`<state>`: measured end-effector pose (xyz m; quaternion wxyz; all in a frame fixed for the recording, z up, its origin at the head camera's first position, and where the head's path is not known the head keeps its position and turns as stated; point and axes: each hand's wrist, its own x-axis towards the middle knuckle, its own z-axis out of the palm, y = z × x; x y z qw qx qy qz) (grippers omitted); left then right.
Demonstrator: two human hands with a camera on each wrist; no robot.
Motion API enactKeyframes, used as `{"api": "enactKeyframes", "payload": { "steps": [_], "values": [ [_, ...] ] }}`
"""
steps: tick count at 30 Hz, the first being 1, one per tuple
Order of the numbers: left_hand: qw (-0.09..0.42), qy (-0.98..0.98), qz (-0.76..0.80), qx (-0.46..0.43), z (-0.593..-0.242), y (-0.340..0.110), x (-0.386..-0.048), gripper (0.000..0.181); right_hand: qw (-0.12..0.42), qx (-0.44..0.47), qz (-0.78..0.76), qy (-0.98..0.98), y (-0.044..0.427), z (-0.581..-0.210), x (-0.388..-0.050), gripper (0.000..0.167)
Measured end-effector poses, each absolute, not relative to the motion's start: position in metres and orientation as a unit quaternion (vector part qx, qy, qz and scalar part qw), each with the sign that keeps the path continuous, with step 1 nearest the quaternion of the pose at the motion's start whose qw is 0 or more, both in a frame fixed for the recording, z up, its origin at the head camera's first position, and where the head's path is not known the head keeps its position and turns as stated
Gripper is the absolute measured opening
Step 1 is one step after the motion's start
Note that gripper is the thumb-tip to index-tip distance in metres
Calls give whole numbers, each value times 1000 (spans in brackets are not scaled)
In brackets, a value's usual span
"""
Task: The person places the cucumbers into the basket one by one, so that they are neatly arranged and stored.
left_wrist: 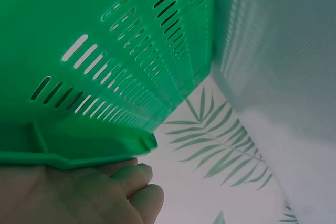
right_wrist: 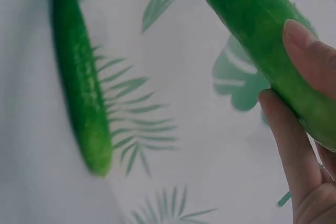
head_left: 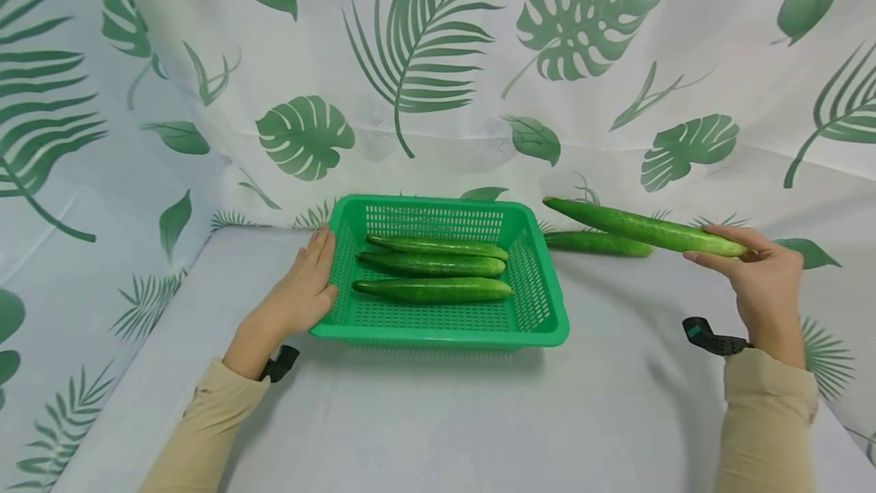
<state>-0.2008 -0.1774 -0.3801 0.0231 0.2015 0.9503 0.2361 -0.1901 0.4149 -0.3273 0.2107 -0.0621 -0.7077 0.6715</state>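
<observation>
Three cucumbers [head_left: 431, 263] lie in a basket [head_left: 438, 338] right of the straight fingers of the left hand [head_left: 301, 287], which presumably steady its rim. The right hand [head_left: 765, 272] grips another cucumber [head_left: 636, 224] by one end, perhaps leaving its tip free; only the right wrist view separates it from the loose cucumber [right_wrist: 84, 87] left of those fingers.

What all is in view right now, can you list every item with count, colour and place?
Table: one, whitish, under everything
Basket: one, green, on the table
Cucumbers in basket: three, green, side by side
Loose cucumber: one, green, lying right of the basket
Held cucumber: one, green, in the right grip
Backdrop: white with green leaf print, behind the table
Wrist devices: two, black, one per wrist
Sleeves: two, beige, one per arm
Left grip: one, bare hand, against the basket's left side
Right grip: one, bare hand, holding a cucumber
</observation>
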Motion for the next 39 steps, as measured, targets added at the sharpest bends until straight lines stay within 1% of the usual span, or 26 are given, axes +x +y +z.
{"api": "enactKeyframes", "payload": {
  "steps": [9, 14, 18, 24, 32, 39],
  "values": [
    [25, 950, 238, 199, -380, -175, -201, 74, 249, 47, 711, -656, 372, -293, -190, 53],
    [26, 949, 240, 205, -380, -176, -201, 74, 275, 117, 713, -635, 340, -281, -191, 51],
    [23, 949, 238, 205, -381, -176, -201, 74, 277, 154, 689, -652, 313, -276, -193, 48],
    [20, 950, 237, 204, -381, -177, -201, 74, 251, 178, 629, -714, 273, -279, -193, 43],
    [27, 950, 236, 201, -382, -178, -202, 74, 203, 196, 558, -781, 228, -304, -190, 40],
    [27, 950, 237, 202, -379, -177, -201, 74, 125, 191, 544, -807, 207, -338, -190, 36]
  ]
}}
